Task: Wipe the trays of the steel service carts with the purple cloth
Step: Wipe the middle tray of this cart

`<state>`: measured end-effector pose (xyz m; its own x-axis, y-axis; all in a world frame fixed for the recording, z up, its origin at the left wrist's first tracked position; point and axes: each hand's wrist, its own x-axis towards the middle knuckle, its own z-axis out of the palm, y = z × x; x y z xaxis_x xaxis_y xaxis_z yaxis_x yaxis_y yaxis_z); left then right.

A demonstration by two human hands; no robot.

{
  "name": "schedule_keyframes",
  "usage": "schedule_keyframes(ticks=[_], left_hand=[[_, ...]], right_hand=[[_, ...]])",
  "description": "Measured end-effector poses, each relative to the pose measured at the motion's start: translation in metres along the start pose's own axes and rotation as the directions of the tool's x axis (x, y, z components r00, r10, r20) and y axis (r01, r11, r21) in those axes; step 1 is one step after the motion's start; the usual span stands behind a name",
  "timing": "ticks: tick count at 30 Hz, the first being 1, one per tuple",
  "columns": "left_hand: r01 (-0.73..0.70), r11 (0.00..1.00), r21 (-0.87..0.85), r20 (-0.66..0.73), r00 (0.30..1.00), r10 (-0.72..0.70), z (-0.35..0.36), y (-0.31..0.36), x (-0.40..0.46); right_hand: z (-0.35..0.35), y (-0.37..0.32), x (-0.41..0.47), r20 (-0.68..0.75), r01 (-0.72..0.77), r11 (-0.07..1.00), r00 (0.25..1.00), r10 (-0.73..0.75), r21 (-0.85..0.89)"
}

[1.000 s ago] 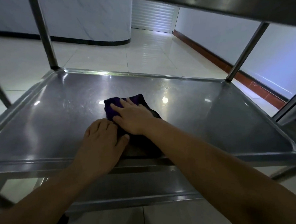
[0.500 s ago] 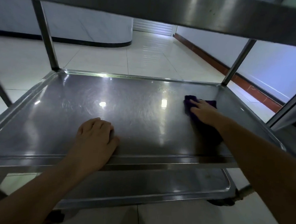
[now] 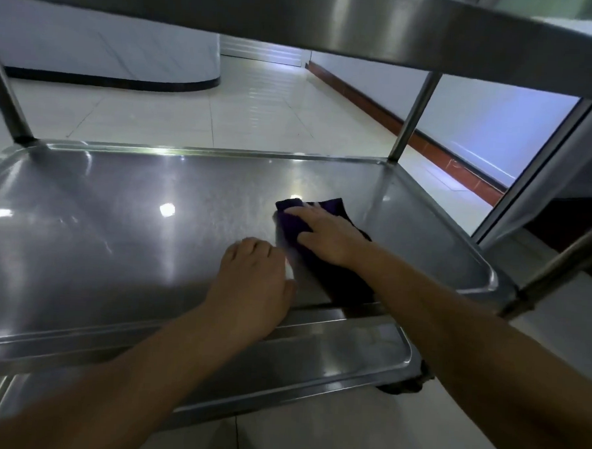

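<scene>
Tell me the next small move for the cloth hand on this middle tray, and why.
Probably sweep the right hand and purple cloth leftward across the tray. The cloth lies right of centre, the broad left half is uncovered, and the left hand rests flat near the front rim, seemingly steadying the cart.

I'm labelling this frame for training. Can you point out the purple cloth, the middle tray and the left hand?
purple cloth [image 3: 289, 224]: head view, its bare left part beside the fingers.
middle tray [image 3: 115, 235]: head view, bare steel surface left of centre.
left hand [image 3: 250, 277]: head view, back of the hand.
</scene>
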<state>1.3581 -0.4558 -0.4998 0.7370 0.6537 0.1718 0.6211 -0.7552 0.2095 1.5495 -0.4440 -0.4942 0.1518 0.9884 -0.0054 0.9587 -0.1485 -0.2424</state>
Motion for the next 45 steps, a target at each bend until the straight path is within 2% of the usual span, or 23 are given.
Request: schedule_keyframes(ticks=[3,7,11,17,21,24,27,29,32,35,37,42,45], left_hand=[[0.001,1.0,0.009,-0.001,1.0,-0.001,0.011,0.011,0.009],[-0.017,1.0,0.016,-0.052,0.999,0.018,0.025,0.013,0.008],[-0.032,0.996,0.088,-0.139,0.989,0.045,0.031,0.013,0.011],[0.023,0.999,0.033,-0.005,1.0,-0.023,0.023,0.021,0.008],[0.023,0.998,0.051,0.007,1.0,-0.023,0.023,0.023,0.008],[0.003,0.997,0.081,-0.001,1.0,-0.003,0.028,0.026,0.01],[-0.01,0.997,0.075,0.015,1.0,0.009,0.032,0.027,0.011],[-0.007,0.997,0.082,0.013,1.0,0.006,0.031,0.027,0.01],[-0.005,0.994,0.109,0.005,1.0,0.004,0.031,0.026,0.01],[-0.008,0.993,0.122,-0.044,0.999,0.014,0.035,0.025,0.011],[-0.009,0.99,0.142,-0.049,0.999,0.016,0.037,0.023,0.011],[-0.027,0.988,0.155,-0.018,0.999,0.03,0.04,0.018,0.011],[-0.036,0.991,0.129,-0.012,0.999,0.037,0.037,0.02,0.012]], right_hand=[[-0.004,0.018,0.002,0.046,0.082,0.992,0.995,-0.086,0.091],[-0.016,0.051,0.011,0.044,0.036,0.994,0.998,-0.04,0.106],[-0.038,0.101,0.014,0.006,-0.129,0.99,0.992,0.129,0.054],[-0.06,0.175,0.0,-0.041,-0.414,0.91,0.909,0.415,0.031],[-0.056,0.194,-0.032,-0.118,-0.498,0.864,0.864,0.489,-0.07],[-0.048,0.185,-0.042,-0.095,-0.516,0.852,0.856,0.508,-0.089],[-0.035,0.161,-0.041,-0.053,-0.463,0.879,0.887,0.46,-0.119],[-0.024,0.138,-0.037,-0.014,-0.338,0.923,0.94,0.341,-0.185],[-0.009,0.082,-0.029,0.003,-0.189,0.973,0.981,0.192,-0.134],[0.004,0.025,-0.028,0.062,-0.009,0.992,0.998,0.017,-0.126],[0.011,0.009,-0.031,0.106,0.077,0.991,0.992,-0.065,-0.112],[0.006,0.04,-0.037,0.059,0.114,0.991,0.992,-0.11,-0.068],[-0.008,0.089,-0.041,-0.003,-0.003,0.999,1.0,0.003,-0.037]])
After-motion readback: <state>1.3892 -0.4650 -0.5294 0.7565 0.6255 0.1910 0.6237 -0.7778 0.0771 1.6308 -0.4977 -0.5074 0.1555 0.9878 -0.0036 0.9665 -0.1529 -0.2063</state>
